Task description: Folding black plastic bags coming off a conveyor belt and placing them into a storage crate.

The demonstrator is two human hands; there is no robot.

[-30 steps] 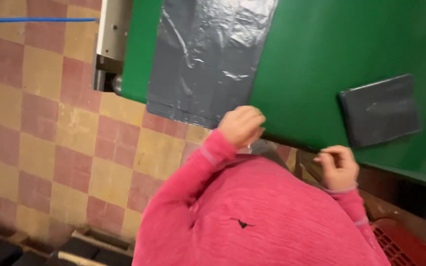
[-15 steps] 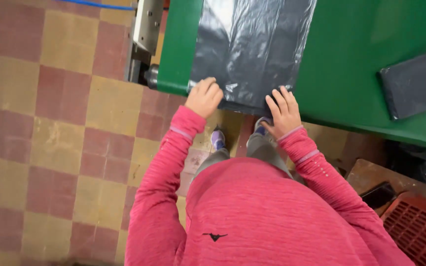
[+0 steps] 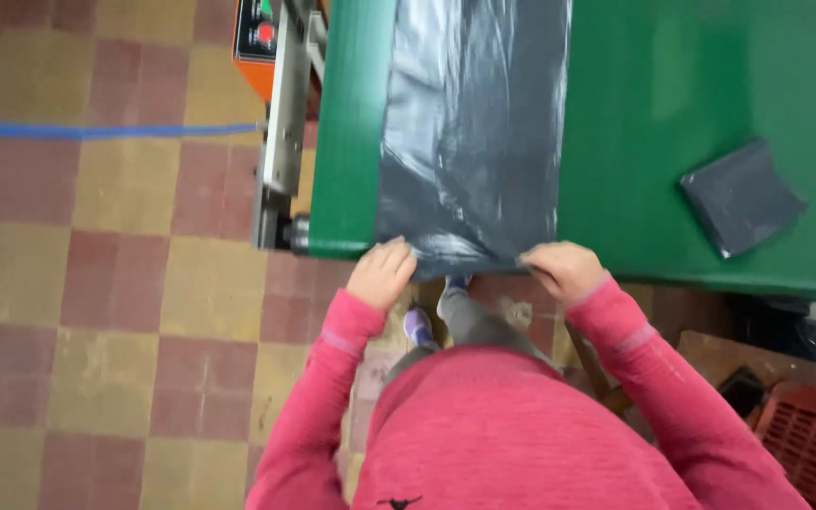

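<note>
A long dark grey plastic bag (image 3: 469, 132) lies flat on the green table (image 3: 654, 104), its near end at the table's front edge. My left hand (image 3: 382, 274) pinches the bag's near left corner. My right hand (image 3: 565, 269) grips the near right corner. Both arms wear pink sleeves. A smaller folded dark grey bag (image 3: 740, 198) rests on the table to the right, apart from both hands.
A machine with an orange control box (image 3: 262, 33) and a metal rail (image 3: 280, 142) stands at the table's left side. The floor is red and yellow checkered tile with a blue line (image 3: 96, 129). A red plastic crate (image 3: 809, 439) sits at lower right.
My hands have spread apart along the bag's near edge, from lying flat on it to gripping its two corners. The view shifted, showing more of the machine and floor on the left.
</note>
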